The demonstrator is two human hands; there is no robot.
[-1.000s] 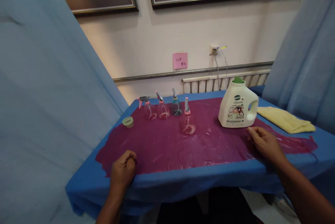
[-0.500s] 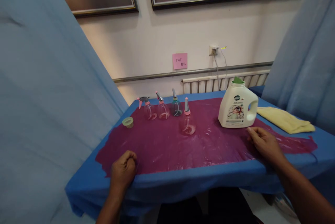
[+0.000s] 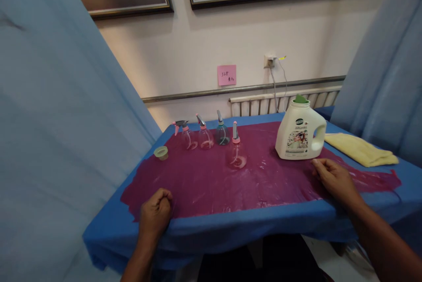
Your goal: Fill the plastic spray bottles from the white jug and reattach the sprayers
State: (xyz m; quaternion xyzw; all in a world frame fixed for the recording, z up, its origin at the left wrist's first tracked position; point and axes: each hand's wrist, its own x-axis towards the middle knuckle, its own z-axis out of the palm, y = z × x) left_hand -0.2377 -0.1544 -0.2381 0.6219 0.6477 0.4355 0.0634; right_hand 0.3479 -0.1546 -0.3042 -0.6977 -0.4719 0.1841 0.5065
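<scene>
My left hand (image 3: 156, 210) rests as a fist at the front left of the purple plastic sheet (image 3: 204, 189), with nothing showing in it. On the right, my right hand (image 3: 334, 177) lies on the sheet with fingers curled and thumb against them; it appears to hold nothing. Just beyond it stands a white detergent jug (image 3: 298, 134), uncapped, with something green (image 3: 300, 98) sticking out of its mouth. A clear spray bottle (image 3: 236, 154) with a pink collar stands mid-sheet. Behind it are a teal spray bottle (image 3: 223, 134) and two more clear spray bottles (image 3: 206, 138). A small pale green cup-like cap (image 3: 161, 153) sits at the left.
A folded yellow cloth (image 3: 362, 149) lies at the right of the blue-covered table (image 3: 231, 229). Blue curtains (image 3: 66, 119) hang on both sides. Behind the table are a radiator (image 3: 253, 107), a rail and a wall socket (image 3: 269, 62) with a cord.
The view has tilted very slightly. Both hands, the jug and the bottles keep their places.
</scene>
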